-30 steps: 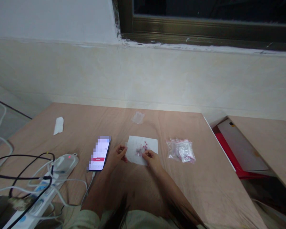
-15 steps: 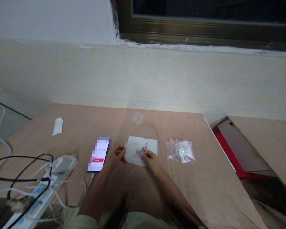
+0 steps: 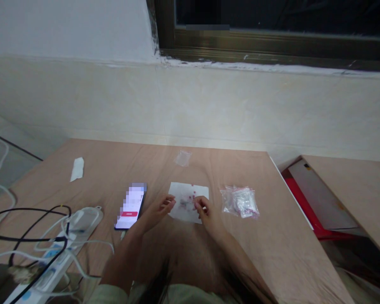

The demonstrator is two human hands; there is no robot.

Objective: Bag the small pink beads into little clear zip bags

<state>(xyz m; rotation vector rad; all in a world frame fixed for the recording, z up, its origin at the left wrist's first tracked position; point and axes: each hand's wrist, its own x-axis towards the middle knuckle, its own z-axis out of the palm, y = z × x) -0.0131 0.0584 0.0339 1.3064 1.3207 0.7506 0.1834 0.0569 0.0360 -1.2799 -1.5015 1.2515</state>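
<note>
Beige-sleeved left hand (image 3: pixel 160 207): my fingers are loosely curled, tips over the paper's left edge; I cannot tell whether anything is between them.
Right hand (image 3: pixel 210 214): my thumb and forefinger are bent close together beside the red bits; whether they grip one is too small to tell.
Red bits (image 3: pixel 190 197): tiny, scattered on the paper, mostly nearer my right hand, one by the far edge.
Paper (image 3: pixel 180 188): white, flat, between my hands.
Phone (image 3: pixel 133 200): screen lit, partly pixelated, left of my left hand.
Bags (image 3: pixel 245 202): clear plastic, heaped right of my right hand.
Packet (image 3: pixel 183 158): clear, beyond the paper.
Scrap (image 3: pixel 77 169): white, far left.
Power strip (image 3: pixel 84 219): white, near left, tangled with black and white cables (image 3: pixel 25 240).
Table (image 3: pixel 272 249): wood-toned, against a pale wall (image 3: pixel 114 97).
</note>
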